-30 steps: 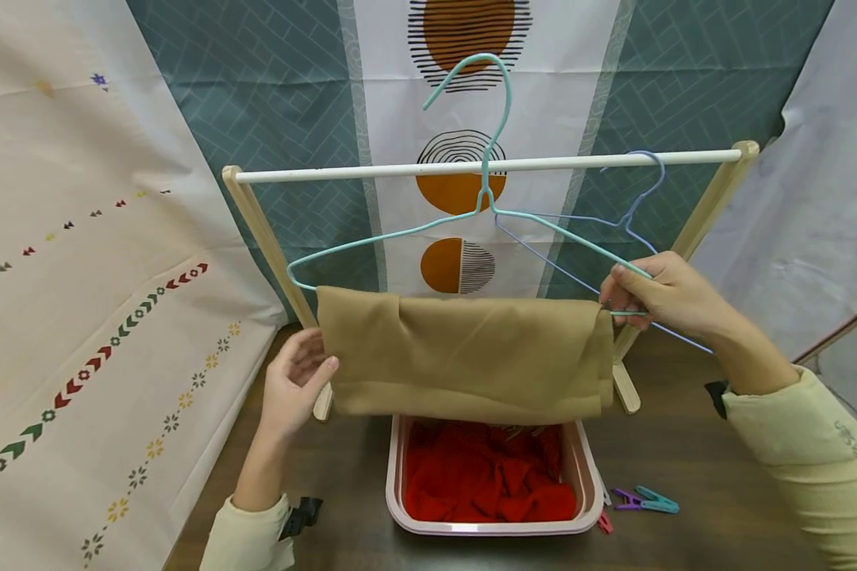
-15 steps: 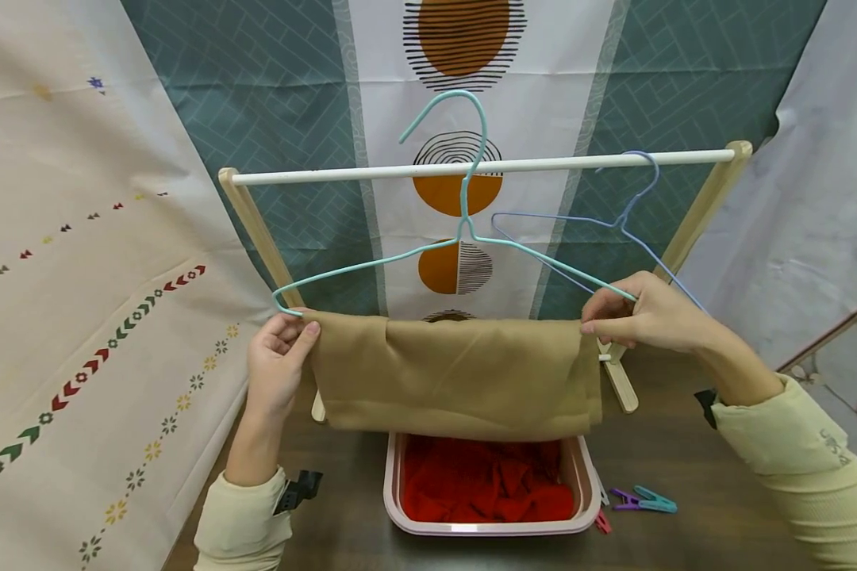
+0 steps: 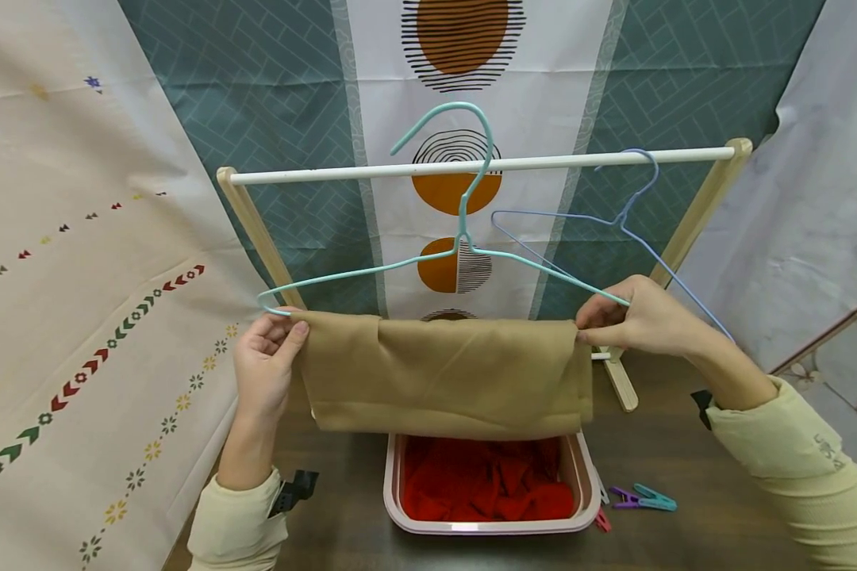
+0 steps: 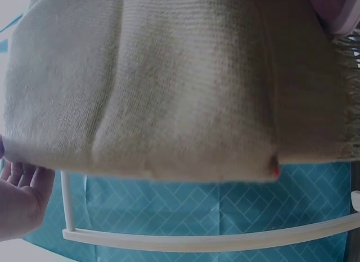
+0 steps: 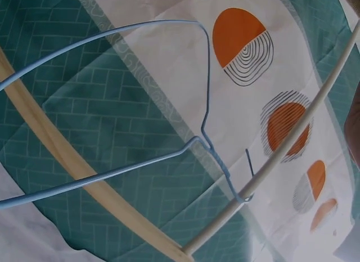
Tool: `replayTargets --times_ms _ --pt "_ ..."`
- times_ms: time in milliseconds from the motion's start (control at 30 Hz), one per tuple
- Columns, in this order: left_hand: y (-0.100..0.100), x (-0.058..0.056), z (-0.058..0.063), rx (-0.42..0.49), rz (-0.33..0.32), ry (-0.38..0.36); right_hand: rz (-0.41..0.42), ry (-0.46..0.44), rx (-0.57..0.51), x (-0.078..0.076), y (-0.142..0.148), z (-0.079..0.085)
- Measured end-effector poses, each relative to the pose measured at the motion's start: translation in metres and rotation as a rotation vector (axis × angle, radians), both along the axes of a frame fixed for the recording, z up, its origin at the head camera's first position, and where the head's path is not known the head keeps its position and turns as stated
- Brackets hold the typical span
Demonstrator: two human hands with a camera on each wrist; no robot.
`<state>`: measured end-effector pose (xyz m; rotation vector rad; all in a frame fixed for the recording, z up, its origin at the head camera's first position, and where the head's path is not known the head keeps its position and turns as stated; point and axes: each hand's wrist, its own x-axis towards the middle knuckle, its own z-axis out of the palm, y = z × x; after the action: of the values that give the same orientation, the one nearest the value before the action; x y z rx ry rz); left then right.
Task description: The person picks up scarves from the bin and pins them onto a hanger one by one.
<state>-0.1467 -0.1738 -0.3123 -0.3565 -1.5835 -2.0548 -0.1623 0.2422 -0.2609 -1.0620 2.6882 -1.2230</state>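
A tan fringed scarf (image 3: pixel 443 377) hangs folded over the lower bar of a mint-green wire hanger (image 3: pixel 350 274), in the middle of the head view. My left hand (image 3: pixel 266 365) pinches the scarf's top left corner, beside the hanger's left end. At the opposite corner my right hand (image 3: pixel 650 317) pinches the scarf's edge, and the hanger's right end is hidden behind it. The hook rises past the rack's rail in the head view. In the left wrist view the scarf's woven cloth (image 4: pixel 180 93) fills most of the picture, its fringe (image 4: pixel 350 93) at the right edge.
A wooden rack with a white rail (image 3: pixel 314 174) stands behind, a blue hanger (image 5: pixel 209 93) hooked on its right side. Below the scarf is a pink basket (image 3: pixel 486 527) of red cloth (image 3: pixel 486 484). Several clothespins (image 3: pixel 653 498) lie right of it. Fabric hangs on three sides.
The hanger and scarf have come down and slightly left. My left hand has risen from the scarf's side to pinch its top corner. My right fingers have shifted onto the right corner.
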Motion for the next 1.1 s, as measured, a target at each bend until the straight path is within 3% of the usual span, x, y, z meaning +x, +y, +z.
replayTargets --times_ms 400,667,1100 --pt "0.0 -0.002 0.002 0.096 0.051 0.01 0.107 -0.015 -0.131 0.008 -0.002 0.009" --pt "0.003 -0.001 0.008 0.157 0.057 0.039 0.116 0.057 -0.122 0.01 -0.001 0.013" --pt "0.006 0.001 0.014 0.161 0.041 0.085 0.179 0.069 -0.158 0.014 0.005 0.017"
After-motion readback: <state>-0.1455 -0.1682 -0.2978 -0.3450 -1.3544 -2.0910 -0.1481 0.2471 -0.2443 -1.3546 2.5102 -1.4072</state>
